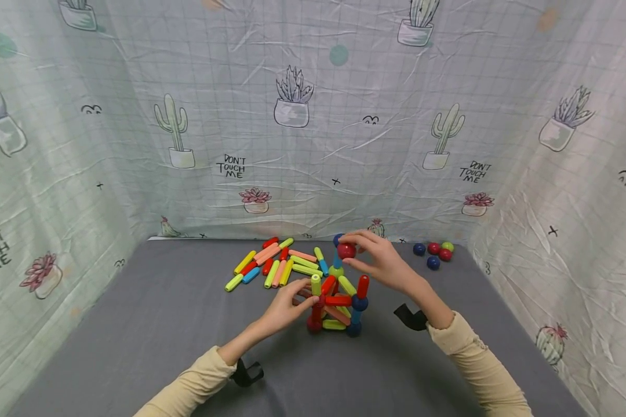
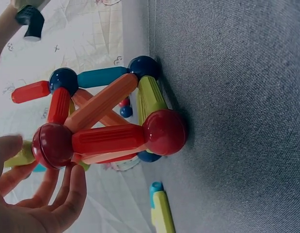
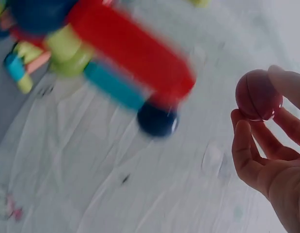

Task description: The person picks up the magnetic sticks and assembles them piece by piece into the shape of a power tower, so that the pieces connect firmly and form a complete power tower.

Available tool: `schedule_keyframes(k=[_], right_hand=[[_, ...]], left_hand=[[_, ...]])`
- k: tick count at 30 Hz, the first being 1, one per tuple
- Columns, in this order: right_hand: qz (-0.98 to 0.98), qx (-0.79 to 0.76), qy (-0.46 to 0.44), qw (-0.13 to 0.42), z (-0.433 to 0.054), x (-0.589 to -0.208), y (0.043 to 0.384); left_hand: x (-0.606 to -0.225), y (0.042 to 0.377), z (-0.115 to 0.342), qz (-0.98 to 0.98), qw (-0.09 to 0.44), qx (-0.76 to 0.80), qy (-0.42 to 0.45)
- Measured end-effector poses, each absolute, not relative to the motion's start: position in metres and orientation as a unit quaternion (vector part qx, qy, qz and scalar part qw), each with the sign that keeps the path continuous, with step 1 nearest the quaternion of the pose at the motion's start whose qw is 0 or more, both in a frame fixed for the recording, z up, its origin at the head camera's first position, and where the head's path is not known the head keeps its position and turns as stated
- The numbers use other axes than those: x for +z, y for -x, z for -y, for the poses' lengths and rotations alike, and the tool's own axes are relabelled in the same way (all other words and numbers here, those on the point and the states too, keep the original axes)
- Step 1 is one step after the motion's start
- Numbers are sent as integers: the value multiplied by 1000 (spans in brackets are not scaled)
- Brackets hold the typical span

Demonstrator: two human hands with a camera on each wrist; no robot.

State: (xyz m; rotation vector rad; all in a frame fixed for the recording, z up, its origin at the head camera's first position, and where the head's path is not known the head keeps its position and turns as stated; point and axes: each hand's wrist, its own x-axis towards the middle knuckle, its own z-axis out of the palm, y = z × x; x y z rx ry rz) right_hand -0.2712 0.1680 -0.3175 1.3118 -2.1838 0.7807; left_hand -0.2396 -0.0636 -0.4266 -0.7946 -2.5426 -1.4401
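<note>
A frame of coloured rods and balls stands on the grey table. My left hand grips its upper near-left corner, thumb and fingers around a dark red ball with a lime rod rising from it. My right hand pinches a loose red ball between thumb and fingertips, above the frame. Close beside that ball is a tall back post with a blue rod and a dark blue ball on top. A red rod points up from the near-right corner.
Several loose rods in red, yellow, lime, pink and blue lie behind and left of the frame. At the back right sit several balls in blue, red and green. A patterned cloth hangs around the table.
</note>
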Motion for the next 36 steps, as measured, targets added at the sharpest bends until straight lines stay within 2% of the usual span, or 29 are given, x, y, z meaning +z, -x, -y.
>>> schedule_keyframes(k=[7,11,16,20,26,31,36], right_hand=[[790,275,-517,182,-141,-327,267],[805,265,-513,132,-138,-340,266],[817,271,-498,109,-144,-342,264],[819,302,-464,152,-163,-349,276],[848,310,-300,307,-217,-394,334],[881,270,-182,343,-275,-436,373],[889,217,-140,379,-318,-454,392]], left_hand=[[-429,242,60,836,67,-463,288],[-422,238,60,836,59,-460,292],[-427,241,61,837,59,-458,294],[-432,244,62,834,62,-464,291],[-432,242,62,838,72,-455,293],[-431,239,62,840,76,-448,296],[-431,239,61,838,77,-450,300]])
